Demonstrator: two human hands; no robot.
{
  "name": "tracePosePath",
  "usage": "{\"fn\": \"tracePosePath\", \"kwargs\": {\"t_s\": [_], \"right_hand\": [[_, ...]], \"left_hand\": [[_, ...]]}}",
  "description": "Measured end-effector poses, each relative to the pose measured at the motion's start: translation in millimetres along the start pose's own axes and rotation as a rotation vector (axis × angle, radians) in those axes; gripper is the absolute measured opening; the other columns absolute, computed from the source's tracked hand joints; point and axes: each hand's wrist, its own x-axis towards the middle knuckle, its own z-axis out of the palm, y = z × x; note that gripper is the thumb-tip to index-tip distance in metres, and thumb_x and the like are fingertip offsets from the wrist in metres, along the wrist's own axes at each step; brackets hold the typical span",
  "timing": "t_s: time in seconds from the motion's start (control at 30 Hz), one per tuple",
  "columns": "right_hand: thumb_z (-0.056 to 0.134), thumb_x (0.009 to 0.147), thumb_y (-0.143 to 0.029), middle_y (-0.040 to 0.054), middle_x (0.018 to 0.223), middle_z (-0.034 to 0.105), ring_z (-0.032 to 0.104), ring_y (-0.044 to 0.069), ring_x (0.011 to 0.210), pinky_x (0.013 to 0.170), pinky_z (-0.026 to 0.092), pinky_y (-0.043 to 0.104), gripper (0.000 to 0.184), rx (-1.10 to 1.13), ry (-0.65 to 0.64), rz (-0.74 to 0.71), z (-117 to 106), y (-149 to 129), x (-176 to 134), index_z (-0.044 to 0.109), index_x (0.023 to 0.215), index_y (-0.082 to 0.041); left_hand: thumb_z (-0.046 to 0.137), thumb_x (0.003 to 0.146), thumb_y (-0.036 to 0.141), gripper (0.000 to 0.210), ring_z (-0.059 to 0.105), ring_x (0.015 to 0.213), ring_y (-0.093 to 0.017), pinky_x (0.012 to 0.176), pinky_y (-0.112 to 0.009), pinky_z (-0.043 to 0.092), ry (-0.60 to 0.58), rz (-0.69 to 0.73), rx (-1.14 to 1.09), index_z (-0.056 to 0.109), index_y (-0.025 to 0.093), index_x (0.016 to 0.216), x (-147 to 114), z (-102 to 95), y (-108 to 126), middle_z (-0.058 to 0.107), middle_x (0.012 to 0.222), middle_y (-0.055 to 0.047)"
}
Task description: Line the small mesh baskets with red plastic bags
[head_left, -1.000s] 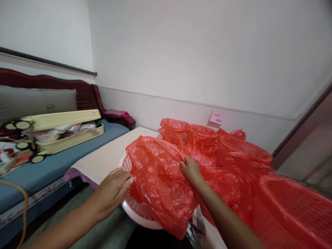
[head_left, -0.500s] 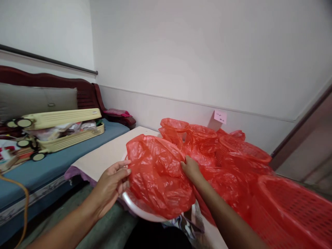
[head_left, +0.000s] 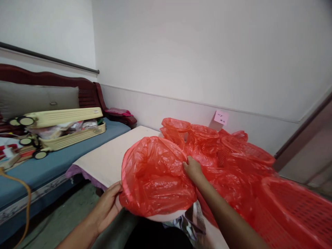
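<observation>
A round white basket [head_left: 171,215] stands in front of me, its bare rim showing only along the near edge. A thin red plastic bag [head_left: 163,186] lines it and is folded over the left and far rim. My left hand [head_left: 110,204] is closed on the bag's edge at the left, outside the rim, its fingertips partly hidden behind the plastic. At the right side of the rim my right hand [head_left: 193,169] grips the bag, fingers curled over the edge.
Several red-bagged baskets [head_left: 204,135] crowd the right, with a red perforated basket [head_left: 298,207] nearest. A pink note [head_left: 221,117] is on the wall behind. To the left, a half-open yellow suitcase [head_left: 67,117] lies on a blue bed [head_left: 116,130]; an orange cord [head_left: 28,193] hangs there.
My left hand has moved down and outward, drawing the bag over the left rim, which the plastic now covers. The bag's middle has sunk into the basket. My right hand stays at the right rim.
</observation>
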Motion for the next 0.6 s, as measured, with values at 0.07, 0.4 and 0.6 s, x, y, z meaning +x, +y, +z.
{"fn": "tracePosePath", "kwargs": {"t_s": [0.07,0.4,0.6], "right_hand": [[0.049,0.089,-0.019,0.0099,0.091,0.071,0.064,0.020,0.082,0.065,0.036,0.026,0.017,-0.008,-0.001,0.000,-0.4,0.1,-0.1,0.064,0.098,-0.015],[0.046,0.092,-0.019,0.0154,0.096,0.071,0.065,0.023,0.087,0.068,0.036,0.027,0.021,-0.011,-0.007,-0.047,-1.2,-3.6,-8.7,0.060,0.104,-0.009],[0.046,0.092,-0.021,0.0137,0.093,0.071,0.065,0.023,0.084,0.065,0.034,0.027,0.019,-0.015,-0.015,-0.041,0.9,-8.0,-10.5,0.059,0.102,-0.011]], "left_hand": [[0.070,0.071,0.013,0.009,0.068,0.067,-0.015,0.069,-0.026,0.057,-0.033,-0.010,0.009,0.072,0.015,0.079,4.4,-1.0,-2.2,0.073,0.075,-0.003],[0.058,0.087,0.028,0.015,0.063,0.061,-0.011,0.062,-0.023,0.052,0.134,0.040,0.259,0.065,0.015,0.083,26.1,-7.3,73.0,0.067,0.070,-0.002],[0.074,0.075,0.052,0.038,0.054,0.056,-0.009,0.050,-0.019,0.039,0.187,0.255,0.432,0.063,0.015,0.076,50.7,18.8,87.4,0.062,0.065,0.003]]}}
